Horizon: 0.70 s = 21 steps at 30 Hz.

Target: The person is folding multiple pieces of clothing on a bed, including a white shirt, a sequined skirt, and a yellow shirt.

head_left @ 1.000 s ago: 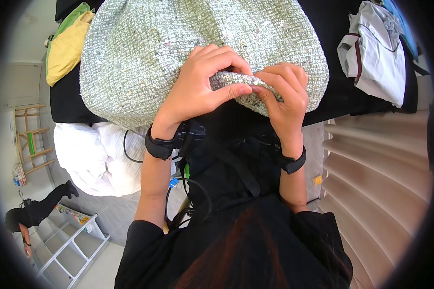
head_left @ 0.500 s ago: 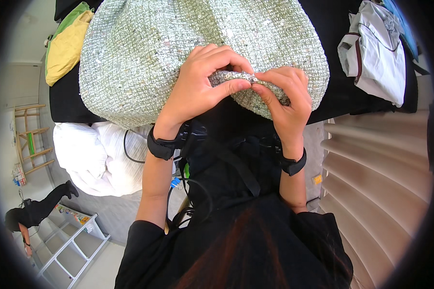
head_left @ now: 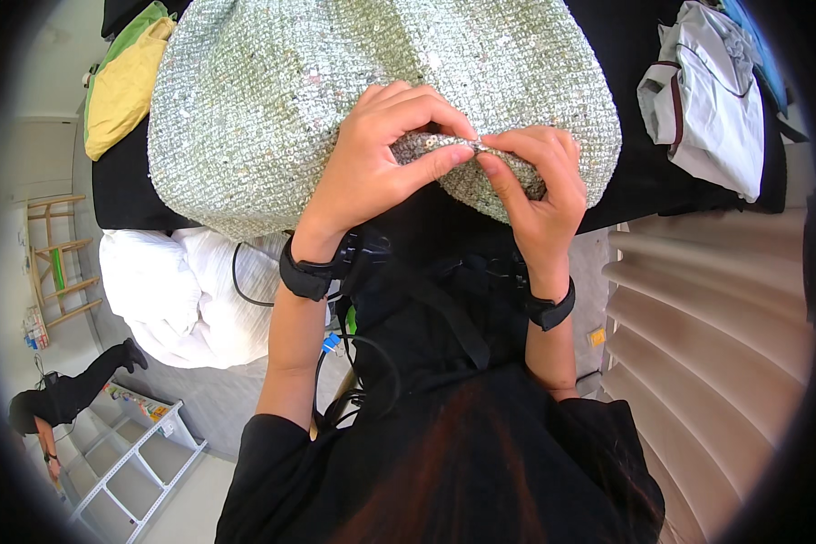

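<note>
A large piece of grey-green tweed fabric with sequins (head_left: 272,109) spreads over the black-covered table (head_left: 136,195) in front of me. My left hand (head_left: 385,159) pinches its near edge between thumb and fingers. Close beside it, my right hand (head_left: 539,177) pinches the same edge with thumb and index finger. Between the fingertips the edge is gathered into a small raised fold, and the two hands nearly touch there. Whether anything small sits in the pinch is too hard to make out. Both wrists wear black bands.
Yellow and green cloths (head_left: 131,86) lie at the table's left, a folded white garment (head_left: 712,109) at its right. White bedding (head_left: 186,295) bulges below the left edge. A beige curtain (head_left: 707,344) hangs at right. Another person (head_left: 63,399) is by a metal shelf (head_left: 145,480).
My fingertips have shifted very slightly along the pinched edge, and the right thumb sits a little farther from the left one. The other person's arm has moved slightly.
</note>
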Each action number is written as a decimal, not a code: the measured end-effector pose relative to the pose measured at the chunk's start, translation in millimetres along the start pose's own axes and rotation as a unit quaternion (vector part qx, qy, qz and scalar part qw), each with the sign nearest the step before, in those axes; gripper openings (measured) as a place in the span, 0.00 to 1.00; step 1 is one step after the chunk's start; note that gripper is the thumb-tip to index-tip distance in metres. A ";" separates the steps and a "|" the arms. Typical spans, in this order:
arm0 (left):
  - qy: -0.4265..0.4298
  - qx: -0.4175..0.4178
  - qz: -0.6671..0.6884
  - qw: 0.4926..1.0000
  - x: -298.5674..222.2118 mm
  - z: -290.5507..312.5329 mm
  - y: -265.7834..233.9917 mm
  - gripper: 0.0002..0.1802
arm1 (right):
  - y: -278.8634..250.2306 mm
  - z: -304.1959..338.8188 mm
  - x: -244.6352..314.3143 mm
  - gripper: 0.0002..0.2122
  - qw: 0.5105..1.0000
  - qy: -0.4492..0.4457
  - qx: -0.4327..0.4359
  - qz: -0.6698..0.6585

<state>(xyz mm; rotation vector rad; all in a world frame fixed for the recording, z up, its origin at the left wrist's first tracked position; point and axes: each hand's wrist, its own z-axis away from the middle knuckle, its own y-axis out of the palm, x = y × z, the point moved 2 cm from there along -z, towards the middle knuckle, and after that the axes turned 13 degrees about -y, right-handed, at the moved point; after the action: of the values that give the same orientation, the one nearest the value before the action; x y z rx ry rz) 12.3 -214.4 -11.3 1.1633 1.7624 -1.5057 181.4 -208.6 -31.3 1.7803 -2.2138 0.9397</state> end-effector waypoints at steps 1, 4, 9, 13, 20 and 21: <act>0.003 -0.003 -0.001 1.000 0.1 0.0 0.3 0.06 | 0.0 0.0 0.1 0.07 1.000 0.006 -0.003 -0.006; 0.014 -0.012 -0.010 1.000 0.6 -0.3 1.3 0.05 | 0.3 0.1 0.4 0.07 1.000 0.018 -0.003 -0.013; 0.022 -0.018 -0.018 0.999 1.2 -0.4 2.5 0.05 | 1.3 0.2 0.7 0.06 0.999 0.030 -0.001 -0.014; 0.022 -0.021 -0.021 0.999 0.4 -0.6 2.9 0.05 | 1.4 0.4 0.8 0.06 0.999 0.042 -0.001 -0.019; 0.007 0.001 -0.039 0.999 -0.3 0.9 1.0 0.06 | 1.9 0.4 0.3 0.05 0.999 0.046 0.000 -0.017; 0.011 -0.006 -0.036 0.999 -0.1 0.5 1.7 0.06 | 1.8 0.4 0.1 0.05 0.999 0.046 0.001 -0.017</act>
<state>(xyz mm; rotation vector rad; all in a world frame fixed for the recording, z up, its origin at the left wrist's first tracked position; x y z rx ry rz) 13.7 -214.9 -12.1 1.1255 1.8432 -1.5255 179.8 -208.7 -32.2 1.7339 -2.1210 0.9962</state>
